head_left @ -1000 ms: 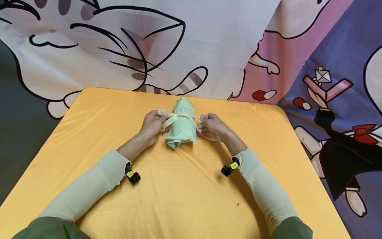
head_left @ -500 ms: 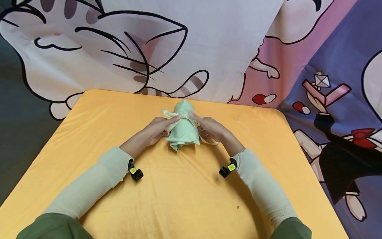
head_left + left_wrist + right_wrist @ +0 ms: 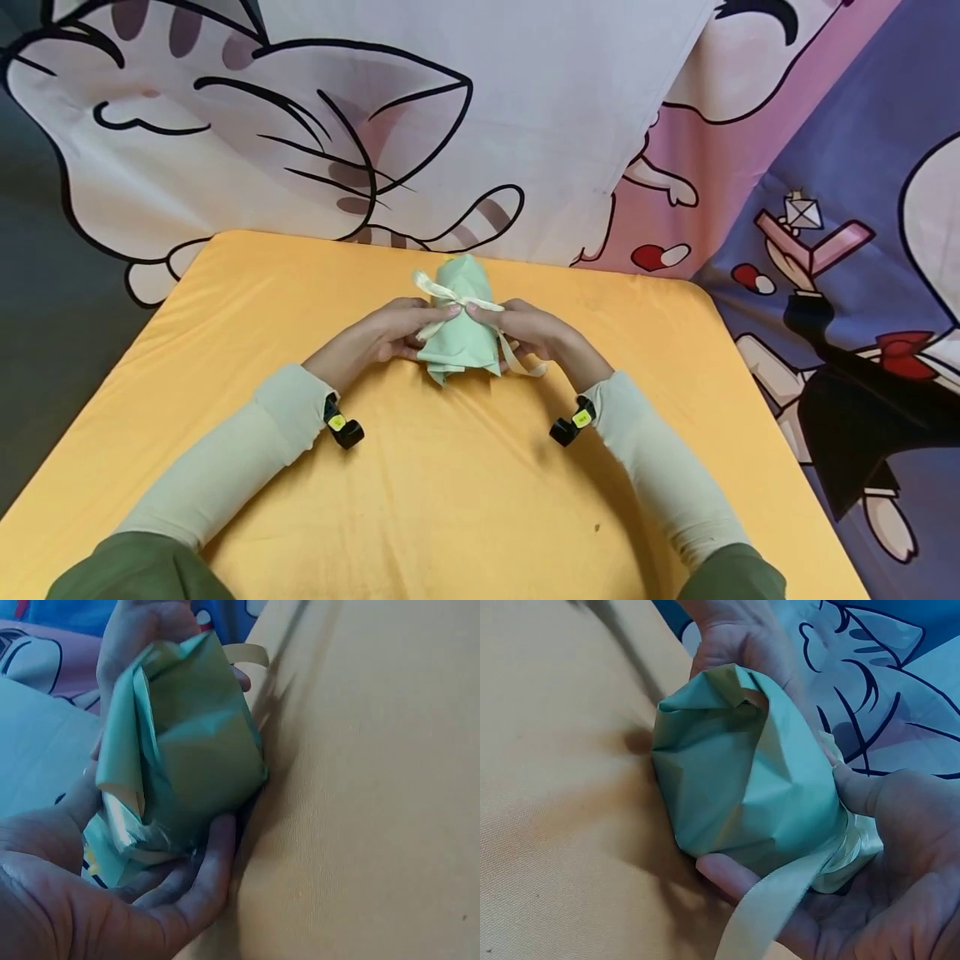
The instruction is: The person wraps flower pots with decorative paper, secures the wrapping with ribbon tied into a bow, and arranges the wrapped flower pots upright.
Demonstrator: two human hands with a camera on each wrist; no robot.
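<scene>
A mint-green paper-wrapped bundle (image 3: 463, 346) lies toward the far side of the table, its folded, creased end facing me. A cream ribbon (image 3: 480, 303) is tied round its middle, one tail hanging down on the right. My left hand (image 3: 393, 329) grips the bundle's left side, thumb on top and fingers curled underneath; in the left wrist view these fingers (image 3: 214, 862) reach under the paper. My right hand (image 3: 536, 327) holds the right side likewise, its thumb by the knot. The right wrist view shows the loose ribbon tail (image 3: 780, 900) crossing the right fingers. What the paper wraps is hidden.
A yellow cloth (image 3: 450, 500) covers the table. Behind it hangs a white curtain (image 3: 570, 125) with a cartoon cat, and a pink and blue printed one stands at the right. Dark floor (image 3: 60, 350) shows at the left.
Both hands were pulling the ribbon ends outward; they have let go of these and moved inward to grip the bundle's sides, thumbs meeting near the knot. The view has tilted slightly.
</scene>
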